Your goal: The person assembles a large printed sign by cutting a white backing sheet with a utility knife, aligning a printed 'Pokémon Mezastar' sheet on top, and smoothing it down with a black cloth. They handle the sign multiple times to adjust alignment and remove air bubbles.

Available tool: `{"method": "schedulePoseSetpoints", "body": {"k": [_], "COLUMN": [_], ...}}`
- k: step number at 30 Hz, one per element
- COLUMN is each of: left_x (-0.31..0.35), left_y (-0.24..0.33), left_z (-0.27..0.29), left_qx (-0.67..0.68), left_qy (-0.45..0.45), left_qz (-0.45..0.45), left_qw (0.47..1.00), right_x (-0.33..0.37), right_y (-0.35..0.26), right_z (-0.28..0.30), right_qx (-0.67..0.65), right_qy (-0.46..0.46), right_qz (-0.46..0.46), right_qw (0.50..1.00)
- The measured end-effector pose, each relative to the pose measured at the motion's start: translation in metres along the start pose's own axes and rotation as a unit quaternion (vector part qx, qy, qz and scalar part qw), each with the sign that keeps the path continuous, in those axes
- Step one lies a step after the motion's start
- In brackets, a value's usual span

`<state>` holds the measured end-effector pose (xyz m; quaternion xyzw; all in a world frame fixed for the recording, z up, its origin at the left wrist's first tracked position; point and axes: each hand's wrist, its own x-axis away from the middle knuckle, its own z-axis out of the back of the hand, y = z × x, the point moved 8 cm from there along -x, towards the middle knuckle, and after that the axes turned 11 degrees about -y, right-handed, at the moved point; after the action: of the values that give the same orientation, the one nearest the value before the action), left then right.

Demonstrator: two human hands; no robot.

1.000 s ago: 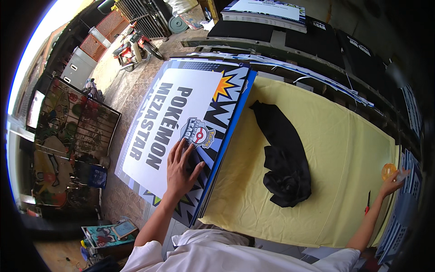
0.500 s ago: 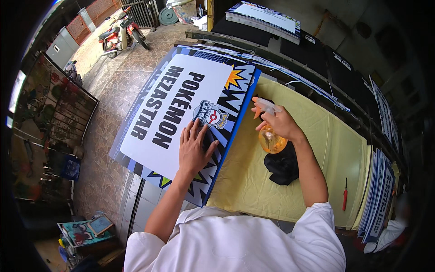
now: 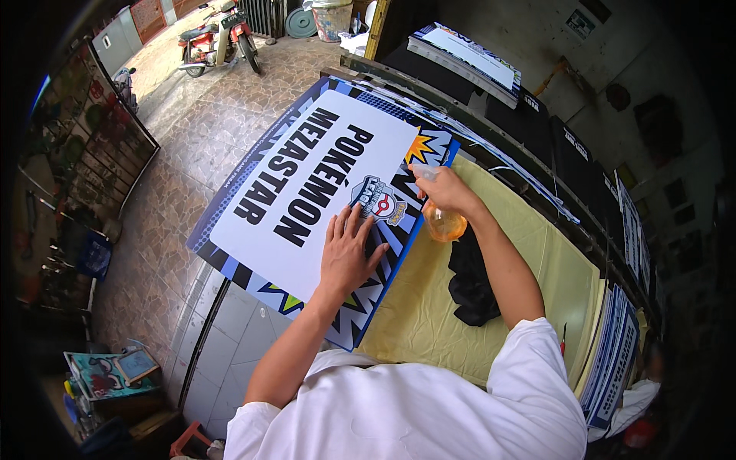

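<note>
My left hand (image 3: 346, 253) lies flat on a large printed board (image 3: 268, 180), its fingers stretched out beside a small emblem. The board is white in the middle, with a blue and black patterned border and a blue edge. My right hand (image 3: 448, 192) is wrapped round the neck of a spray bottle (image 3: 445, 227) with an orange, see-through round body. The bottle is over the board's right edge, its nozzle pointing left over the print. Below it, a crumpled black cloth (image 3: 471, 287) rests on the yellow table covering (image 3: 414, 314).
Stacked printed boards (image 3: 464, 65) sit on the dark shelf at the back. More boards (image 3: 613, 360) lean at the right edge. A red-handled tool (image 3: 563, 341) shows partly beside my right sleeve. A red motorcycle (image 3: 218, 46) stands on the tiled floor at the far left.
My right hand has brought the spray bottle left, from above the yellow covering to the board's edge. My left hand stays flat on the board. The view has turned slightly.
</note>
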<state>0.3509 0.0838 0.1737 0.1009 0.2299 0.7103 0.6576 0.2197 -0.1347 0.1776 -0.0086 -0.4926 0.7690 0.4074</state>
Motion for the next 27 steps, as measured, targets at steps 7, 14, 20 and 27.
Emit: {"method": "schedulePoseSetpoints", "body": {"k": [7,14,20,27], "left_x": [-0.001,-0.001,-0.002,0.000], "left_y": [0.000,0.001,0.003,0.000], "left_z": [-0.003,0.001,0.000,0.001], "left_qx": [-0.003,-0.006,-0.002,-0.010], "left_qy": [-0.007,-0.006,-0.001,-0.009], "left_qz": [0.005,0.005,0.000,0.007], "left_qw": [1.000,1.000,1.000,1.000], "right_x": [0.026,0.089,0.131,0.169], "right_y": [0.013,0.003,0.003,0.026], "right_z": [0.007,-0.027,-0.053,-0.010], "right_qx": [-0.040,-0.043,0.039,-0.065], "right_qy": [0.032,-0.016,-0.020,0.129], "right_qz": [0.022,0.004,-0.051,0.059], "right_qw": [0.998,0.999,0.998,0.988]}}
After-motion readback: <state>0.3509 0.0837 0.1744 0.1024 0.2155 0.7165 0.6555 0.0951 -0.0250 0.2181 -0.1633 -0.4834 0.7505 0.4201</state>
